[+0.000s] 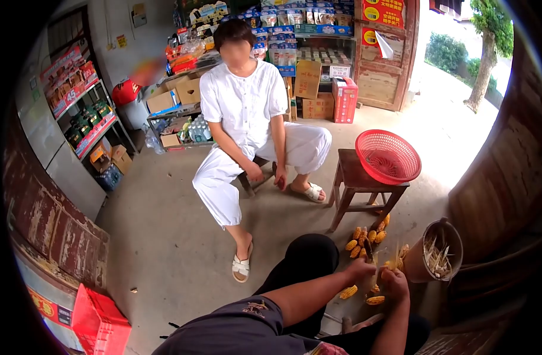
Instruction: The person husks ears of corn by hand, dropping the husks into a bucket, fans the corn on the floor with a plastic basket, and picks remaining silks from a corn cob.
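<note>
Crowding the right hand (pixel 395 283): corn cobs (pixel 375 300), a bucket (pixel 414 264).

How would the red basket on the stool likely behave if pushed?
The red basket is probably light for its size, with thin, perforated walls. Its round, even rim suggests fairly stiff plastic. Because it overhangs the wooden stool, an outward push might tip it off.

Pale item, details unclear, held between left hand (pixel 360 270) and right hand (pixel 395 284). From the hands: corn cobs (pixel 357 233) mostly scattered at 11 o'clock; red basket (pixel 392 176) supported by stool (pixel 349 167), 12 o'clock; bucket (pixel 414 264) located, 2 o'clock.
</note>
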Demonstrator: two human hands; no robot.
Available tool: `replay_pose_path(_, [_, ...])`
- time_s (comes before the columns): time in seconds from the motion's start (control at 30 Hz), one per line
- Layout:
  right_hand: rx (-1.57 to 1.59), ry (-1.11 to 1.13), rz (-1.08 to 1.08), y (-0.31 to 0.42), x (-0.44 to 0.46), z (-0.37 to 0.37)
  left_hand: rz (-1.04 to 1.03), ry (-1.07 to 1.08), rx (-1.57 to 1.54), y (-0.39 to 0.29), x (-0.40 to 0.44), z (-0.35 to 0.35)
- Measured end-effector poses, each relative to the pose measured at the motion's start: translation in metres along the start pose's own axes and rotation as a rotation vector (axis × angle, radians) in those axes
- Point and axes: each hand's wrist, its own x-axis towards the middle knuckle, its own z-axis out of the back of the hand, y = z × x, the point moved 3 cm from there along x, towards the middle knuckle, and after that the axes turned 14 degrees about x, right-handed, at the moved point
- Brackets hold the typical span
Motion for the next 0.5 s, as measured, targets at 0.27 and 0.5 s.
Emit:
replay_pose_path(0.27, [-0.086, 0.028, -0.03, -0.022, 0.008, 0.001, 0.049, 0.159, -0.104, 0.003, -0.002, -0.007])
replay_pose_path(0.5, [0.344, -0.041, 0.134, 0.002, -0.006, -0.03, 0.088, -0.039, -0.154, -0.006, -0.006, -0.002])
